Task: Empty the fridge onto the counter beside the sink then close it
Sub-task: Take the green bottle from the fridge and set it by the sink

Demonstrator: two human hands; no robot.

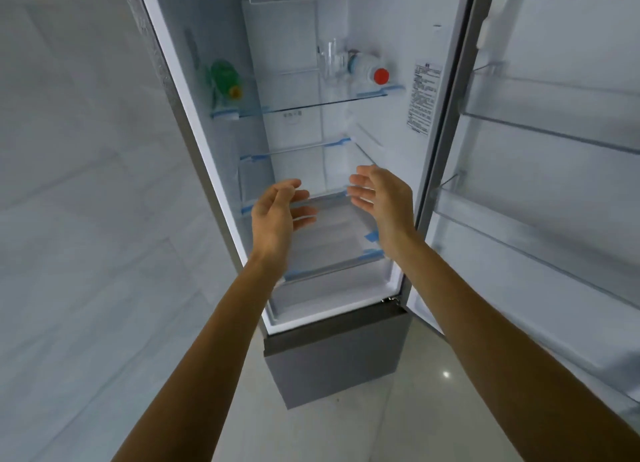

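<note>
Head view of an open fridge (pixel 335 359) seen from above and in front. The fridge door (pixel 554 143) stands swung out to the right, its racks facing the camera. On the top glass shelf (pixel 311 105) three things lie well apart from the hands: a green bottle (pixel 223 79) on its side against the left inner wall, its yellowish cap toward the viewer; a clear bottle with a red cap (pixel 370 68) on its side near the right inner wall; and, between them and just beside the red-capped bottle, a transparent glass item (pixel 330 58) too blurred to identify. The lower shelves, edged with strips of blue tape (pixel 372 236), show nothing on them. The left hand (pixel 277 216) and the right hand (pixel 384 202) are raised before the lower shelves, palms turned toward each other, fingers loosely extended; both are released and grasp nothing. A printed label (pixel 424 98) is fixed to the right inner wall. A pale tiled floor (pixel 346 434) lies below.
</note>
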